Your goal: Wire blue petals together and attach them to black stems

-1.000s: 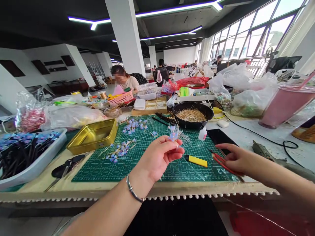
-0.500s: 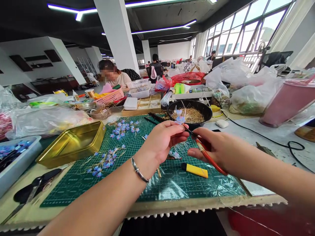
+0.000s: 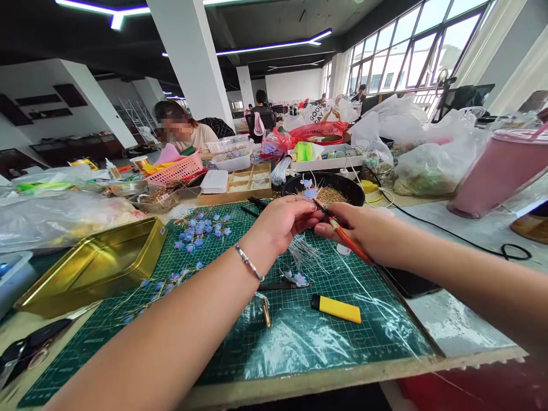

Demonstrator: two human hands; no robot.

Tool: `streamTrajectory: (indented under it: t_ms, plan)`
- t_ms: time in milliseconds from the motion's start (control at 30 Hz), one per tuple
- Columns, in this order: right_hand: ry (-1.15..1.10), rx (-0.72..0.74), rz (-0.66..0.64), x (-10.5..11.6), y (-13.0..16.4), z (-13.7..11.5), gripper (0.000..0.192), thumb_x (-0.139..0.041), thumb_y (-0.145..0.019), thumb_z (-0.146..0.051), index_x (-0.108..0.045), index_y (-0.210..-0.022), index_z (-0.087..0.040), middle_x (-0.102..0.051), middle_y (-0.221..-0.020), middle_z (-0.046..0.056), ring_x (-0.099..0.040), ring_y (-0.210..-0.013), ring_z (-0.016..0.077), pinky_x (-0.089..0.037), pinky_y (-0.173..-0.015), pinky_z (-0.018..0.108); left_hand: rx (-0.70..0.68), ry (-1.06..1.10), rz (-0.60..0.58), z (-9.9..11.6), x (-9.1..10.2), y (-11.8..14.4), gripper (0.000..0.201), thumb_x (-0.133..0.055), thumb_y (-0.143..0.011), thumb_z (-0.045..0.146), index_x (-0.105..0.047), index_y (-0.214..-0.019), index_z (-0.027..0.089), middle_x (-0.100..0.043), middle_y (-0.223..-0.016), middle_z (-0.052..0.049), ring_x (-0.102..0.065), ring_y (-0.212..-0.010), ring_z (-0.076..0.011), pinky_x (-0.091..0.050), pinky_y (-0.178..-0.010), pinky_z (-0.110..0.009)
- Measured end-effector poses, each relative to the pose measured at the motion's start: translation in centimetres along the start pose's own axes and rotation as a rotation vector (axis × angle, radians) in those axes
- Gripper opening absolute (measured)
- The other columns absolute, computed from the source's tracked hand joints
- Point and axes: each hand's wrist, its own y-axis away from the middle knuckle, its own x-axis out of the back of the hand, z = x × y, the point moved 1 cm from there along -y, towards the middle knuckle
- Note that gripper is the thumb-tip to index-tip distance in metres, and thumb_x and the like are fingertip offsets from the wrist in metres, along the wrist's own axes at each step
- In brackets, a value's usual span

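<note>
My left hand [image 3: 285, 220] pinches a small blue flower [image 3: 310, 193] with thin wires over the work mat. My right hand [image 3: 368, 231] is closed around orange-handled pliers [image 3: 350, 244], whose dark tips reach the base of the flower at my left fingertips. Whether the jaws grip the wire cannot be made out. Below the hands lie a bundle of fine pale wires [image 3: 305, 256] and another blue flower [image 3: 295, 278] on a dark stick. A yellow lighter [image 3: 340, 309] and a short gold tube [image 3: 266, 313] rest nearer to me.
Blue flower sprays [image 3: 199, 231] lie on the green cutting mat [image 3: 295, 348], beside a gold tin [image 3: 98, 257]. Behind my hands stands a black bowl [image 3: 355, 191] of gold wire pieces. A pink cup [image 3: 492, 171] stands right. Across the table sits a co-worker [image 3: 188, 128].
The pliers have moved up against the flower's base, and my hands are closer together. My view has shifted, so the table things appear displaced.
</note>
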Motion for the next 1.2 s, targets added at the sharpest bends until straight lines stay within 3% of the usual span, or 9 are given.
streamTrajectory:
  t_ms: [200,367,533,700,933,1067,1200]
  plan:
    - [0.084,-0.046,-0.008,1.6,-2.5,0.9,0.032,-0.049,-0.097,-0.046,-0.058,-0.099,-0.015,-0.062,-0.078,0.003,-0.055,-0.062,0.014,-0.044,-0.057,0.028,0.014,-0.079,-0.042,0.6,-0.4,-3.7,0.022,-0.054,-0.084,-0.002,-0.062,-0.068,0.009,-0.064,-0.063,0.0,-0.06,-0.057,-0.008,-0.05,-0.063,-0.022]
    - [0.147,-0.08,-0.055,2.2,-3.7,1.8,0.032,-0.05,-0.098,-0.047,-0.06,-0.1,-0.017,-0.06,-0.077,-0.001,-0.051,-0.055,0.0097,-0.046,-0.054,0.025,0.047,-0.126,-0.058,0.4,-0.3,-5.8,0.01,-0.061,-0.092,0.019,-0.063,-0.087,0.011,-0.065,-0.082,-0.001,-0.062,-0.068,-0.0113,-0.054,-0.062,-0.026]
    - [0.174,-0.132,-0.101,2.1,-5.0,2.4,0.028,-0.052,-0.098,-0.041,-0.061,-0.107,-0.016,-0.065,-0.094,0.003,-0.062,-0.072,0.0135,-0.054,-0.064,0.03,0.055,-0.159,-0.038,-0.2,0.2,-7.6,0.022,-0.06,-0.093,0.027,-0.062,-0.108,0.012,-0.065,-0.103,-0.007,-0.065,-0.083,-0.0164,-0.057,-0.071,-0.033]
    - [0.174,-0.151,-0.155,2.1,-5.8,2.8,0.026,-0.054,-0.097,-0.039,-0.062,-0.11,-0.017,-0.066,-0.102,0.005,-0.065,-0.082,0.0164,-0.056,-0.073,0.035,0.069,-0.192,-0.03,-0.5,0.5,-8.4,0.028,-0.061,-0.093,0.029,-0.06,-0.116,0.013,-0.063,-0.113,-0.009,-0.065,-0.093,-0.0199,-0.057,-0.078,-0.038]
    - [0.09,-0.086,-0.2,2.2,-5.2,2.7,0.032,-0.052,-0.098,-0.044,-0.061,-0.109,-0.015,-0.065,-0.089,0.002,-0.063,-0.069,0.0136,-0.054,-0.064,0.031,0.1,-0.241,-0.058,-0.7,0.5,-8.2,0.029,-0.06,-0.093,0.03,-0.06,-0.117,0.014,-0.063,-0.115,-0.009,-0.065,-0.095,-0.0205,-0.056,-0.08,-0.039]
    - [0.078,-0.075,-0.191,1.8,-5.0,3.1,0.041,-0.046,-0.097,-0.053,-0.062,-0.101,-0.015,-0.06,-0.07,0.0,-0.054,-0.054,0.0112,-0.044,-0.05,0.025,0.119,-0.259,-0.069,-0.8,0.6,-8.0,0.027,-0.06,-0.093,0.029,-0.06,-0.115,0.013,-0.064,-0.111,-0.009,-0.065,-0.091,-0.0191,-0.057,-0.076,-0.037]
    - [0.091,-0.098,-0.177,1.5,-5.0,3.5,0.043,-0.046,-0.095,-0.056,-0.061,-0.093,-0.016,-0.057,-0.064,-0.002,-0.05,-0.049,0.0102,-0.04,-0.047,0.024,0.128,-0.261,-0.054,-0.9,0.6,-7.9,0.025,-0.06,-0.093,0.029,-0.061,-0.113,0.013,-0.065,-0.108,-0.008,-0.065,-0.086,-0.0173,-0.057,-0.072,-0.034]
